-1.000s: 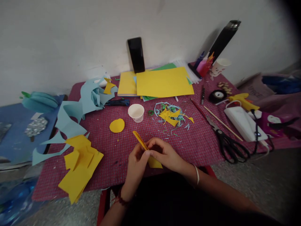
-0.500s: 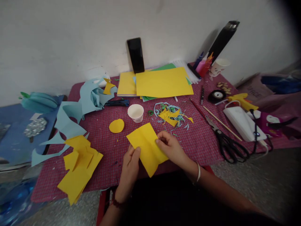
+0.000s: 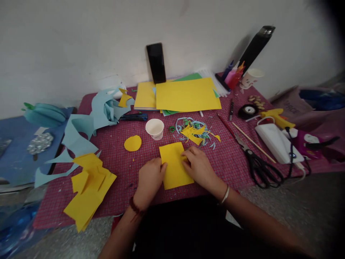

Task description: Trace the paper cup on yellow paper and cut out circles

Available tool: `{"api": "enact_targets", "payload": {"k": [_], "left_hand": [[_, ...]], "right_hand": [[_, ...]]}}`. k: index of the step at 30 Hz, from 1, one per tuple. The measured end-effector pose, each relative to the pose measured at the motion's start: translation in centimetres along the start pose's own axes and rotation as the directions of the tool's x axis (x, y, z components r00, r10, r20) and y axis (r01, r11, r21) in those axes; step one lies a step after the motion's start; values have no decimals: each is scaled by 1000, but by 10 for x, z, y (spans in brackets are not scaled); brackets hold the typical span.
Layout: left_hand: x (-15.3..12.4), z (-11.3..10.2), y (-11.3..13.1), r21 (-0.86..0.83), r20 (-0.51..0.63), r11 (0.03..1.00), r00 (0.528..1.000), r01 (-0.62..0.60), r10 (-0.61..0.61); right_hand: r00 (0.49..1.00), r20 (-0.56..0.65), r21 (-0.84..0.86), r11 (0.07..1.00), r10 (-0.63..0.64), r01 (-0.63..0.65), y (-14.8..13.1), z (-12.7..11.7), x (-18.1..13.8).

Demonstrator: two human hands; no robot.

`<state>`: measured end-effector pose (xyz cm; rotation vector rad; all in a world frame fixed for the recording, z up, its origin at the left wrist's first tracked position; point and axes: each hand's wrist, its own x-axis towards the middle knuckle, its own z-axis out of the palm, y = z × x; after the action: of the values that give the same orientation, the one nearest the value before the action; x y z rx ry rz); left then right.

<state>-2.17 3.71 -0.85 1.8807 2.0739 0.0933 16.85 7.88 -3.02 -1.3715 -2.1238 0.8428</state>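
Observation:
A yellow paper rectangle (image 3: 174,166) lies flat on the red checked tablecloth (image 3: 226,162) near the front edge. My left hand (image 3: 150,177) presses on its left edge with curled fingers. My right hand (image 3: 198,166) rests on its right edge, fingertips on the paper. Both hands hold the sheet down against the cloth.
Black scissors (image 3: 258,163) lie to the right, beside a stick, a white box (image 3: 277,142) and a yellow glue gun (image 3: 276,116). A paper cup (image 3: 155,128), a yellow circle (image 3: 133,143) and paper shreds (image 3: 196,131) sit behind. Yellow sheets (image 3: 187,94) and a phone (image 3: 156,63) are at the back; offcuts (image 3: 87,187) lie at the left.
The folded yellow strip was opened into a sheet held tilted in the air, then laid flat on the cloth. Both hands moved down onto it.

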Motion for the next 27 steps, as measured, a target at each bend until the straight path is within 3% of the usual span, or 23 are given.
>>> {"api": "enact_targets", "payload": {"k": [2,4,7,9,11,14,17,22,27], "left_hand": [[2,-1,1,64,-9,998,1000,0,1],[1,-2,0,84,-24,996,1000,4,-2],[0,-4,-3,61,-53,998,998,-15,19],[1,-10,-6,13,-124,999,991,-46,48],[5,-22,-10,-33,-277,996,958,-88,76],[17,-44,-17,-13,-486,991,867,-134,111],[34,-56,-24,63,-489,981,851,-183,190],[62,-50,-38,200,-399,949,864,-244,306],[69,-48,-44,198,-452,940,826,-276,338]], "right_hand": [[994,-19,-178,978,-110,105,1,-3,0],[968,42,-316,916,-248,248,1,-6,0],[883,268,-303,836,-386,458,-1,-8,-5],[827,383,-244,818,-412,520,-4,-9,-11],[804,437,-191,832,-403,520,-7,-10,-19],[797,473,-132,864,-376,485,-11,-15,-29],[795,493,-110,881,-353,460,-10,-20,-35],[803,488,-109,888,-344,446,-6,-23,-34],[814,472,-134,885,-339,446,-5,-21,-35]]}}
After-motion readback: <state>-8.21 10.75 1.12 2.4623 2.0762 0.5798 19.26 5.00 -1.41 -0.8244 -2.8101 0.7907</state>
